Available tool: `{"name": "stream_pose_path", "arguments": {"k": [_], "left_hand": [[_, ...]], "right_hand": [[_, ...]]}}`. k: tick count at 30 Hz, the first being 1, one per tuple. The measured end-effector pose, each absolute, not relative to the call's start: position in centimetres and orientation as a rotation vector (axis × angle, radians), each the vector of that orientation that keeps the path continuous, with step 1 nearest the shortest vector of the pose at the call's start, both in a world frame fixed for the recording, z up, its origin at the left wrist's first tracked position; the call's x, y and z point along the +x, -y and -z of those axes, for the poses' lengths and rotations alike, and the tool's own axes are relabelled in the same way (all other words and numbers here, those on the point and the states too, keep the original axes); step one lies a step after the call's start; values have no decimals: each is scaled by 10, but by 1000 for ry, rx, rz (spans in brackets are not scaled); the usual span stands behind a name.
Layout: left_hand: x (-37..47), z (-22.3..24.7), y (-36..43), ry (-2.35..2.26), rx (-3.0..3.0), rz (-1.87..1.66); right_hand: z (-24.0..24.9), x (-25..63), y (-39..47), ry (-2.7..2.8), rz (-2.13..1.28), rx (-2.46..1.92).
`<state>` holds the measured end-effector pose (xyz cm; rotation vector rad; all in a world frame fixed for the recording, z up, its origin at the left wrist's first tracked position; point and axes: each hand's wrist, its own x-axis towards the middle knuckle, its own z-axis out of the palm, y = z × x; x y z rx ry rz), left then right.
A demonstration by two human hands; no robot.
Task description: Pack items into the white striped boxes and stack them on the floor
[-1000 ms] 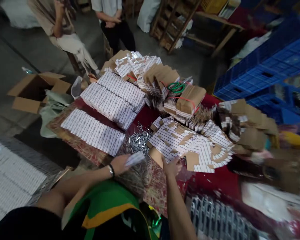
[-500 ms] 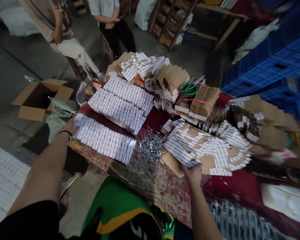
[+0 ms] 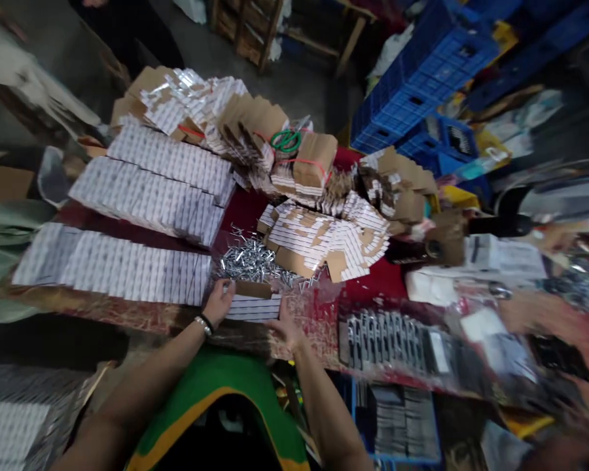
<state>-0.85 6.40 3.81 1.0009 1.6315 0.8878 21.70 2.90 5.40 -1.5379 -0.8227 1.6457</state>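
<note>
Between my two hands, at the table's front edge, is a small striped cardboard box (image 3: pixel 253 309) with its brown inside showing at the top. My left hand (image 3: pixel 219 302), with a dark band at the wrist, grips its left end. My right hand (image 3: pixel 285 324) holds the right end. Just behind the box lies a heap of metal screws or pins (image 3: pixel 250 260). A pile of flat striped cartons (image 3: pixel 319 235) spreads behind and to the right. On the left stand a front row of closed striped boxes (image 3: pixel 122 265) and a larger block of them (image 3: pixel 147 190).
Green-handled scissors (image 3: pixel 285 140) lie on banded carton bundles (image 3: pixel 315 157) at the back. Metal parts in plastic (image 3: pixel 385 337) sit at the right front, above a blue crate (image 3: pixel 397 418). Blue crates (image 3: pixel 422 85) are stacked behind. A person's legs (image 3: pixel 127 33) show at the far left.
My left hand has left the front row of boxes, and my right hand the flat carton pile. Both now hold one small box at the front edge. The view has swung right.
</note>
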Motion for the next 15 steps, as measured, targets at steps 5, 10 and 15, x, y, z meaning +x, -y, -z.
{"name": "stream_pose_path", "arguments": {"k": [5, 10, 15], "left_hand": [[1, -32, -16, -1718, 795, -1081], [-30, -33, 22, -1471, 930, -848], [-59, -33, 31, -1295, 1231, -549]], "right_hand": [[-33, 215, 12, 649, -1325, -1639], [-44, 222, 38, 645, -1714, -1388], [-44, 220, 49, 533, -1807, -1501]]}}
